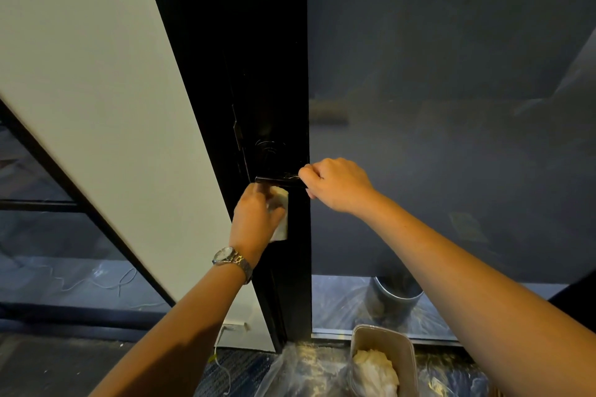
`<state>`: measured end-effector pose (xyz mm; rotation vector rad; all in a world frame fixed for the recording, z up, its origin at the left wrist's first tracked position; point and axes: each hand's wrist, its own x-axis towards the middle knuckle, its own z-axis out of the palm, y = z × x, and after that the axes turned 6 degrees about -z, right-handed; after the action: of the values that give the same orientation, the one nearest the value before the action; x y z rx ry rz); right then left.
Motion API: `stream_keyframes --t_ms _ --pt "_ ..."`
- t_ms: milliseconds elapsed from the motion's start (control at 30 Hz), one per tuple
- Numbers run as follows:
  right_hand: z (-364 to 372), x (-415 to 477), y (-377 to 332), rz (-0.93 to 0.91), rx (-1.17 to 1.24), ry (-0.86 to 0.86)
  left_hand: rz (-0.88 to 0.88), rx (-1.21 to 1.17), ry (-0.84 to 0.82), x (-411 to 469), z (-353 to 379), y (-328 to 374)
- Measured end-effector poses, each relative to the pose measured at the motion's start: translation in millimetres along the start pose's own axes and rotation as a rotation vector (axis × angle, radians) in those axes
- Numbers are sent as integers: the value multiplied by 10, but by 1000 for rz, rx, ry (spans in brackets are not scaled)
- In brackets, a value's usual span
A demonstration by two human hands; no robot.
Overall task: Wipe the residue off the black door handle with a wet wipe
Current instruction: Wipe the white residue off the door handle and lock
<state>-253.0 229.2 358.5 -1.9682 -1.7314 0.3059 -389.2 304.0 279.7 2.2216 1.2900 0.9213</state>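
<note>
Right hand point(335, 184) on black handle point(277, 181) (wet wipe point(280, 209) in left hand point(258, 216)).

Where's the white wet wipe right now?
In the head view, the white wet wipe is in the left hand, pressed just below the black door handle, centre frame.

A rectangular tub point(383, 361) holding crumpled white wipes point(375, 371) sits on plastic sheeting point(309, 367), near a metal bin point(395, 295).
</note>
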Motion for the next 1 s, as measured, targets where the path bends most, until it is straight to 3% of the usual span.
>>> stream_keyframes --t_ms 100,233,433,500,567,733,933,1000 --pt "6 -2 -6 -2 -4 5 -127 -112 -34 -47 10 -66" --pt "6 1 -4 -4 -11 8 -154 -166 31 -72 13 -23" --pt "1 6 15 -7 8 8 312 196 -78 30 -49 -107" --pt "13 17 32 -10 13 10 392 250 -91 31 -44 -102" --pt "21 21 39 -11 9 7 323 207 -70 23 -16 -100" --pt "20 12 13 3 -13 17 -129 -137 -55 -49 -11 -63" --pt "18 4 14 -5 -19 17 -398 -374 -16 -70 69 5" --pt "18 2 13 -6 -22 14 -397 -367 24 -67 73 24"
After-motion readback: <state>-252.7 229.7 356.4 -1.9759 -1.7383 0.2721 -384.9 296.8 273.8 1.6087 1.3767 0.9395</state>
